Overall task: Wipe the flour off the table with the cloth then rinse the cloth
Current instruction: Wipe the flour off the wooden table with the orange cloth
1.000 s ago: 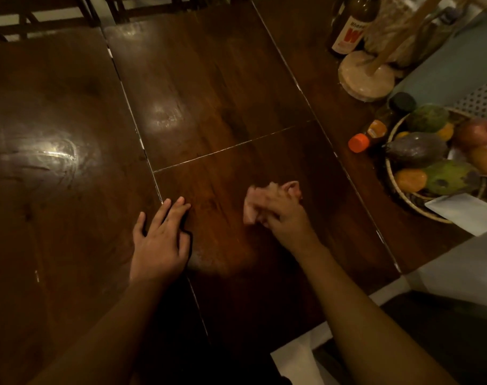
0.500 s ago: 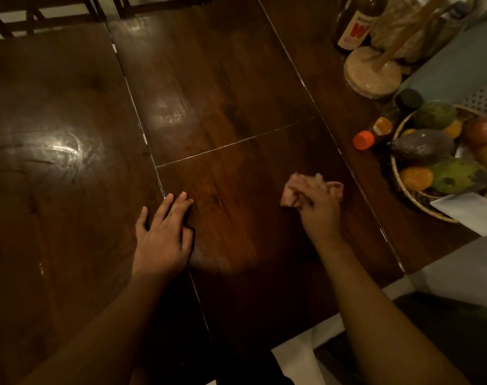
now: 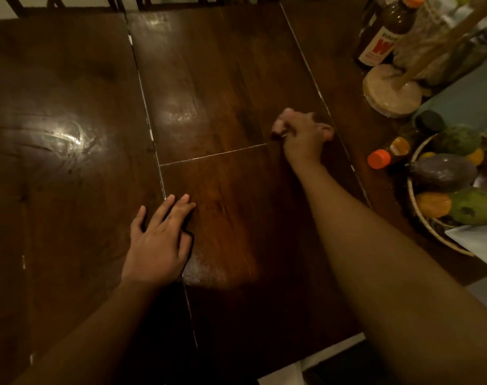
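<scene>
Right grip [image 3: 303, 134]: clenched round the cloth, knuckles up, pressing it onto the desk; the arm reaches far out across the boards.
Cloth [image 3: 280, 121]: pink and bunched, almost all of it hidden under the right grip; only a small lump shows at the far left side of the fingers. It lies just past the cross seam in the boards, near the long seam on the right.
Left grip [image 3: 159, 243]: released, palm down, fingers straight and slightly spread, resting flat on the desk over the long left seam and holding nothing.
Desk [image 3: 222, 65]: dark wooden boards with pale lines along the seams.
Flour [image 3: 209, 269]: a pale dusty patch on the near side, just beside the thumb edge of the left grip and well apart from the cloth.
Streaks [image 3: 67, 137]: shiny curved marks under a glare on the left board; whether flour or wet, I cannot tell.
Basket [image 3: 442, 240]: at the right edge, holding green, orange and purple fruit.
Small bottle [image 3: 389, 151]: orange cap, lying on its side just beside the basket.
Tall bottle [image 3: 381, 43]: brown, white and red label, upright in the far right corner.
Round wooden base [image 3: 389, 93]: just beside the tall bottle, with a stick rising from it.
</scene>
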